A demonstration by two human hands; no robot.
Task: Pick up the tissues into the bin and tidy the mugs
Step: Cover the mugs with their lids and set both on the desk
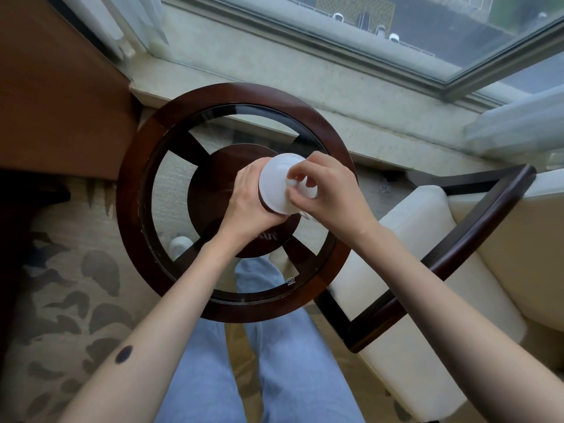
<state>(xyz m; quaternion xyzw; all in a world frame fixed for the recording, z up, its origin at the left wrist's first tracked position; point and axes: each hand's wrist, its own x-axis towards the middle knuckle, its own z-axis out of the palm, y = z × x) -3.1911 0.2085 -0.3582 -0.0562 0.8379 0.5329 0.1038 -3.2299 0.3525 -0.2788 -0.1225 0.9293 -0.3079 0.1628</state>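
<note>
The left hand (247,203) curls around the side of a white mug (305,214), held over the middle of the round glass surface (137,166). The right hand (329,193) pinches the knob of its lid (274,184). A small logo (291,281) on the glass is too small to read.

One white mug (274,193) shows, seen from above, so its round domed lid (279,170) hides most of the body. It is held upright over the middle of the table (137,178). The left hand (250,199) wraps its side. The right hand (329,190) pinches the small knob (291,182) on the lid. A white sliver under the right hand may be its handle.
</note>
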